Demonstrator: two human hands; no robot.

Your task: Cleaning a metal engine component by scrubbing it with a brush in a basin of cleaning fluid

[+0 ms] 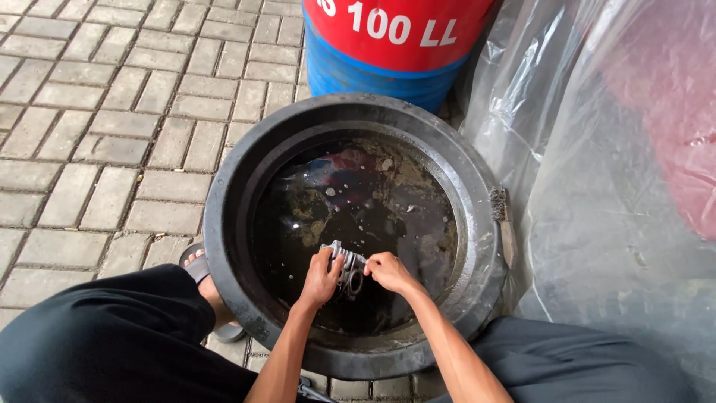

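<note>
Both hands work inside a large black basin [224,224] that stands on a grey brick pavement [97,112]. The left hand [321,277] is closed around one end of a grey metal part [347,267], and the right hand [388,270] grips the other end; the two hands sit close together with the part held between them, just at the surface of the liquid near the basin's near wall. The part shows ring-shaped openings on its lower side; its exact kind cannot be told. The basin holds dark, dirty liquid [373,194] with pale flecks and brownish scum floating across the far half, and reflections of red and blue on the surface. Directly behind the basin, touching or nearly touching its far rim, stands a drum [388,52], red above and blue below. To the right, clear plastic sheeting [597,186] hangs close against the basin's rim, with something pink showing dimly behind it. A brush [501,216] with a worn head lies on the right rim, beside the sheeting. The person crouches over the near rim in dark trousers [112,336], knees to either side, with a bare foot in a sandal [200,267] pressed against the basin's left flank. A small dark object lies on the ground between the legs, too hidden to identify.
</note>
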